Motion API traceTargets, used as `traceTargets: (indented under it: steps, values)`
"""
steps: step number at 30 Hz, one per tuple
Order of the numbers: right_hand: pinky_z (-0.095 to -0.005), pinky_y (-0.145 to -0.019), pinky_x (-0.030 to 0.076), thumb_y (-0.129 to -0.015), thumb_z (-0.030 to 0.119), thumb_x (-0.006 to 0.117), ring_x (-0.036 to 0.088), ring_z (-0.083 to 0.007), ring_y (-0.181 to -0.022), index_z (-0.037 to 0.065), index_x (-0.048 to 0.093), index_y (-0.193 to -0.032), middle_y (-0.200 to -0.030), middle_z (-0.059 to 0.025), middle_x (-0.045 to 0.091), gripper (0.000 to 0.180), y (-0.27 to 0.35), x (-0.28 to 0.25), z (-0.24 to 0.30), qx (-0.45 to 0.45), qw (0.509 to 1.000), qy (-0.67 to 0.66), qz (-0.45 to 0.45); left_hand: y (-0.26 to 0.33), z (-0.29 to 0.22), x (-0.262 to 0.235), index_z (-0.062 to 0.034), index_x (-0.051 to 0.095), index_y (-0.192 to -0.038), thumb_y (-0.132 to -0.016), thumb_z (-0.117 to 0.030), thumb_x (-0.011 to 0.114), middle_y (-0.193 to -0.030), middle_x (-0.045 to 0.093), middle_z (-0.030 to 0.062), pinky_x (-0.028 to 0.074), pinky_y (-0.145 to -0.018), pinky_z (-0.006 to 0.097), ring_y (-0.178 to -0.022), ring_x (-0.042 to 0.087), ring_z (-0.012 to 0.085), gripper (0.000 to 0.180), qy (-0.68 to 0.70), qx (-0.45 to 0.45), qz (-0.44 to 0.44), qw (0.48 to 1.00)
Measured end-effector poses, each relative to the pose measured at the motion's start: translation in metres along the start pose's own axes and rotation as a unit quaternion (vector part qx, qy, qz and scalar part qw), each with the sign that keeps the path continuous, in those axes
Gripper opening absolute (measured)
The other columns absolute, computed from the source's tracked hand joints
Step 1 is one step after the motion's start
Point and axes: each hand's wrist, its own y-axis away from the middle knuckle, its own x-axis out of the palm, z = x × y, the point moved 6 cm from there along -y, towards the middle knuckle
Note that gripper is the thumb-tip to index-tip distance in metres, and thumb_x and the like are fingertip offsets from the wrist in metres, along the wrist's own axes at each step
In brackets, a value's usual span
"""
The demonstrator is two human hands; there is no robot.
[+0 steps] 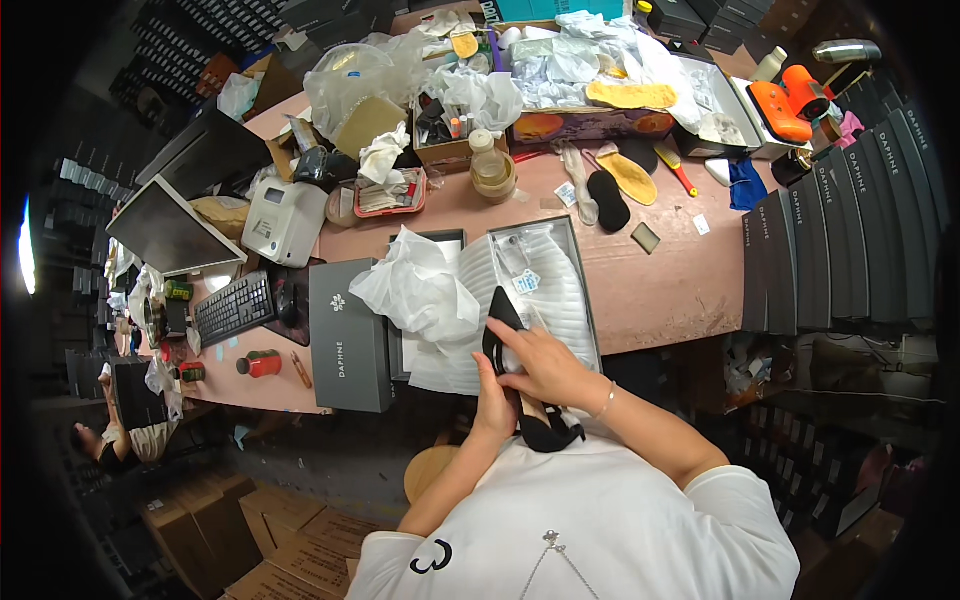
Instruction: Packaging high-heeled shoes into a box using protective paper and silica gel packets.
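A black pointed-toe shoe is held in front of my chest, its toe pointing away over the near edge of an open grey shoe box. My left hand grips the shoe's left side, thumb pointing up along it. From the right, my right hand closes over the upper, its fingers partly hiding the shoe's opening. White ribbed wrapping lines the box, with a small clear packet on it. Crumpled white tissue paper spreads over the box's left side.
A grey box lid stands left, by a keyboard, monitor and label printer. Insoles, a jar and a brush lie farther back. Stacked grey shoe boxes line the right. Another person is far left.
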Motion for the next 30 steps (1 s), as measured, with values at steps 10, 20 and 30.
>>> traceTargets:
  steps: [10, 20, 30]
  values:
    - [-0.0391, -0.072, 0.049, -0.074, 0.011, 0.068, 0.059, -0.0318, -0.084, 0.005, 0.047, -0.129, -0.091, -0.0147, 0.06, 0.059, 0.005, -0.003, 0.003, -0.152, 0.985, 0.005, 0.077, -0.016, 0.019, -0.039, -0.0059, 0.047, -0.123, -0.099, -0.054, 0.028, -0.114, 0.054, 0.0073, 0.046, -0.086, 0.032, -0.103, 0.054, 0.0183, 0.058, -0.055, 0.051, -0.105, 0.992]
    - [-0.0413, -0.081, 0.045, -0.069, 0.021, 0.077, 0.061, -0.0322, -0.087, 0.007, 0.058, -0.113, -0.103, -0.0119, 0.063, 0.05, -0.031, -0.016, -0.021, -0.092, 0.985, 0.133, -0.06, -0.027, -0.007, -0.059, -0.0086, 0.054, -0.118, -0.085, -0.078, 0.022, -0.106, 0.062, 0.0117, 0.054, -0.062, 0.036, -0.085, 0.062, 0.0241, 0.083, -0.005, -0.018, -0.037, 0.999]
    - [-0.0358, -0.063, 0.045, -0.071, 0.016, 0.067, 0.061, -0.0232, -0.063, 0.009, 0.057, -0.076, -0.067, -0.0033, 0.058, 0.013, -0.016, 0.053, -0.026, -0.173, 0.961, 0.216, -0.009, -0.006, 0.004, -0.037, -0.013, 0.043, -0.131, -0.086, -0.077, 0.025, -0.12, 0.054, 0.0085, 0.051, -0.075, 0.041, -0.104, 0.055, 0.0227, 0.08, 0.031, -0.07, -0.037, 0.996]
